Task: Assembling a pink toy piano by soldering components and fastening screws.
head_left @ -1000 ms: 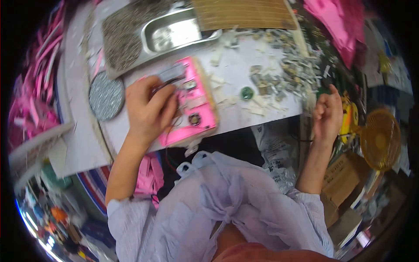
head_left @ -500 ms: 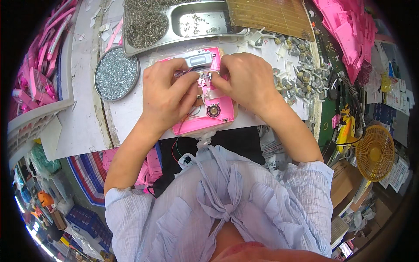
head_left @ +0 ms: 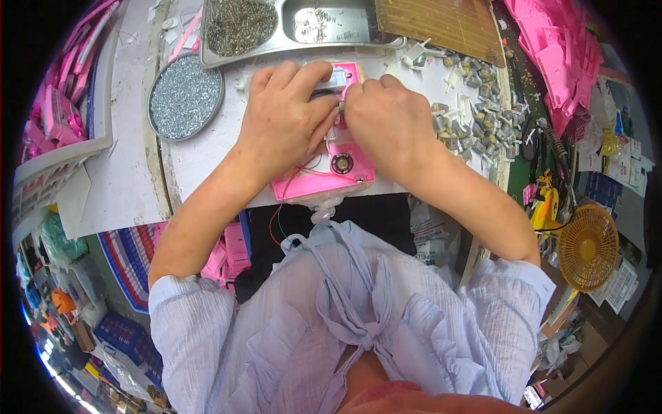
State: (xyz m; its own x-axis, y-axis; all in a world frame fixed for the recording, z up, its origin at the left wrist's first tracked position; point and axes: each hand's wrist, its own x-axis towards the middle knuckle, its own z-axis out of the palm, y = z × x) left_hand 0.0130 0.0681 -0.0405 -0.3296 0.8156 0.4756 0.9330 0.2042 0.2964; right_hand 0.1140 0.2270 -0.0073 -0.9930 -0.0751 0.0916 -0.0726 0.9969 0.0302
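Note:
A pink plastic casing (head_left: 303,188) lies open side up in front of me on the white table. My left hand (head_left: 284,119) bends over its left half, thumb and fingers pinched together above the middle. From the other side, my right hand (head_left: 391,123) has its fingers curled in, the tips almost meeting those of the left. What lies between the fingertips is hidden by the hands. Below them a round black part with a pale centre (head_left: 342,163) sits in the casing. Thin red and green wires (head_left: 279,219) trail over its front edge. A grey part (head_left: 338,79) shows beyond my left fingers.
A round dish of small silvery screws (head_left: 186,96) stands at the left. Behind the casing is a metal tray (head_left: 303,50) with dark screws. Small motors with white plastic pieces (head_left: 476,117) are heaped at the right, below a brown board (head_left: 441,27).
Both hands have closed in over the casing's middle, hiding more of it. My left hand has turned flatter, its fingers reaching further right. The whole view has shifted slightly.

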